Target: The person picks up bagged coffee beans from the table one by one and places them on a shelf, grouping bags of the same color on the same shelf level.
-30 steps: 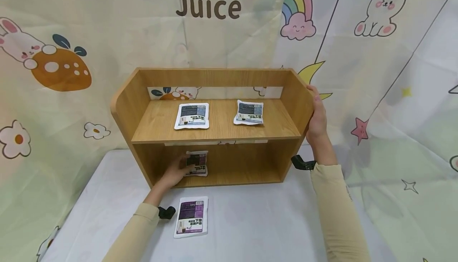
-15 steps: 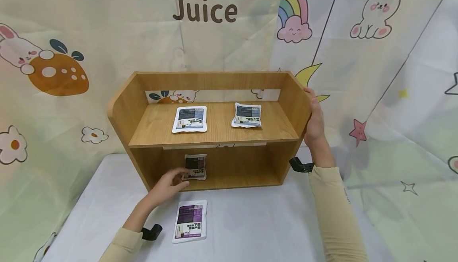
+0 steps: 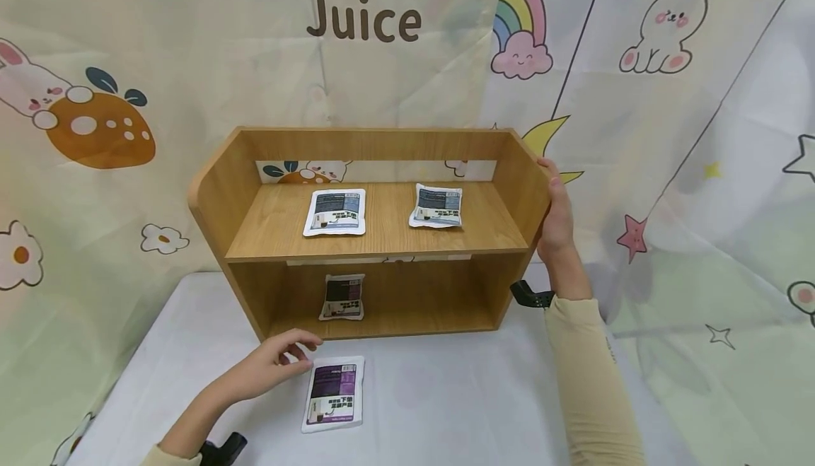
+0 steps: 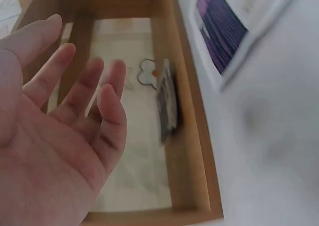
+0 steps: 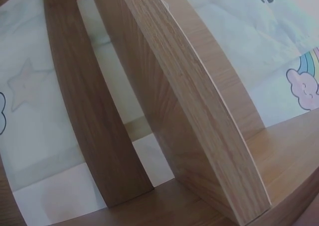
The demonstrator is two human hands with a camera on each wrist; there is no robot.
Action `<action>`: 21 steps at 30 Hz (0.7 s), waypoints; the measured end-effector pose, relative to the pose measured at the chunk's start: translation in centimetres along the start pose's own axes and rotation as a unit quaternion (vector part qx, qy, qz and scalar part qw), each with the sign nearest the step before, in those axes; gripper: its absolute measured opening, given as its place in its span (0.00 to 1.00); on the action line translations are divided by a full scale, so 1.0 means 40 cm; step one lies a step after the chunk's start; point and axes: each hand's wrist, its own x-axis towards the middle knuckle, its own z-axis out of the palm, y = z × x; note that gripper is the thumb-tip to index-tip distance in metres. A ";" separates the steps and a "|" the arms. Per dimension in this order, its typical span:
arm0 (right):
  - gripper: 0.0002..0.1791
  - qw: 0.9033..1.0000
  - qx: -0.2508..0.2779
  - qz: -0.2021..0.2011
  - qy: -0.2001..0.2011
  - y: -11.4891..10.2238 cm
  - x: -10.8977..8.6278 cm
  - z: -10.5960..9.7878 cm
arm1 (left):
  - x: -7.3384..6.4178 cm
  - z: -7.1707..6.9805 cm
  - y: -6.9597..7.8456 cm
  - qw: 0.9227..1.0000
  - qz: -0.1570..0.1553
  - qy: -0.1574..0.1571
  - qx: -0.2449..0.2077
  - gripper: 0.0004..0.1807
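Note:
My left hand (image 3: 270, 363) is in the air in front of the shelf, fingers loosely bent and nothing in them. Just right of it, a white pouch with a purple label (image 3: 334, 394) lies on the table. Another purple-labelled pouch (image 3: 342, 298) leans back on the lower level of the wooden shelf (image 3: 376, 249), apart from the hand. My right hand (image 3: 557, 215) rests against the outer side of the shelf's right panel, its fingers extended upward; the thumb is mostly hidden. On the upper level lie two blue-labelled pouches, a left one (image 3: 335, 212) and a right one (image 3: 436, 206).
A white cloth covers the table (image 3: 446, 395) under the shelf. Behind hangs a printed fabric backdrop (image 3: 395, 84) with cartoon drawings. In the right wrist view, the wooden boards (image 5: 199, 116) fill most of the picture.
My left hand has let go of the lower-level pouch and drawn back toward the front left. That pouch stays on the shelf. My right hand remains at the right panel.

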 end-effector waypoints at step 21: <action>0.26 1.000 0.027 -0.002 0.002 0.006 0.003 0.004 | -0.105 0.113 -0.086 0.996 -0.053 0.053 -0.044 0.22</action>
